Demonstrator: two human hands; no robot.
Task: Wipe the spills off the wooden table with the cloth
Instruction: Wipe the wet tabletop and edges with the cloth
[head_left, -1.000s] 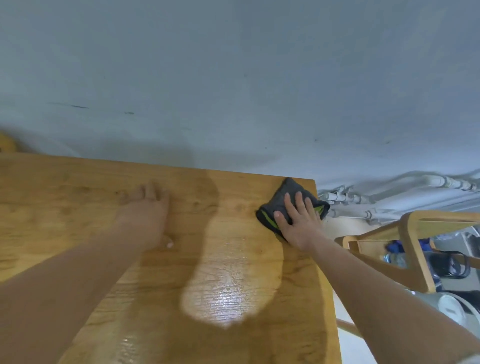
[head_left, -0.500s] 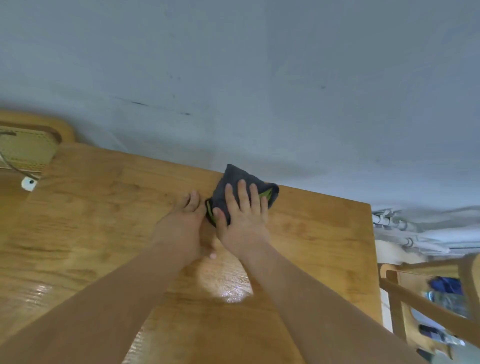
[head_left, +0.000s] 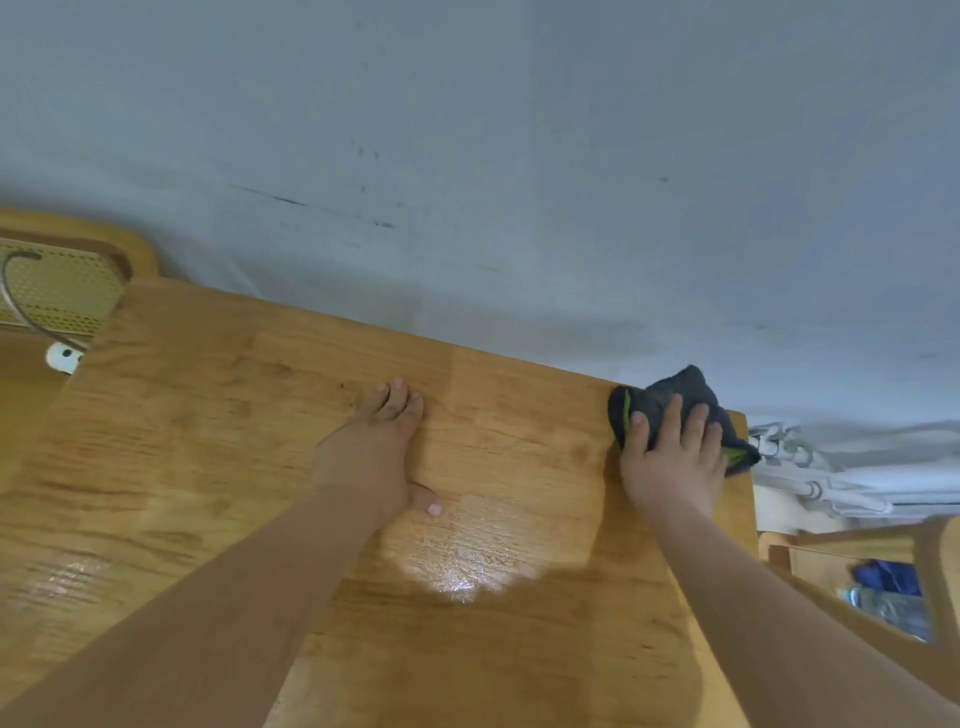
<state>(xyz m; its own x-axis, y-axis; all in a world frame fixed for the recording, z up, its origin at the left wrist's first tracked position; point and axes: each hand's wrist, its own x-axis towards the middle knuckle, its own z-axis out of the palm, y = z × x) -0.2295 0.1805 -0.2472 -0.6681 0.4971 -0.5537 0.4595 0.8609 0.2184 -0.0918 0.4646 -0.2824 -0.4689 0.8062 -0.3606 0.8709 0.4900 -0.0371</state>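
Right hand (head_left: 670, 462) pressing on dark cloth (head_left: 649, 397) with straight, unclenched fingers (head_left: 674, 415) at the counter's (head_left: 208, 415) two o'clock corner, left hand (head_left: 371, 452) lying flat and released at centre, bright sheen (head_left: 457, 564) glinting toward six o'clock

The right hand (head_left: 670, 462), fingers flat on the cloth (head_left: 654, 397), has swept right along the far edge of the table (head_left: 208, 415). Half a second ago it lay close beside the left hand (head_left: 371, 447); the two are now well apart. The cloth now overhangs the far right corner.
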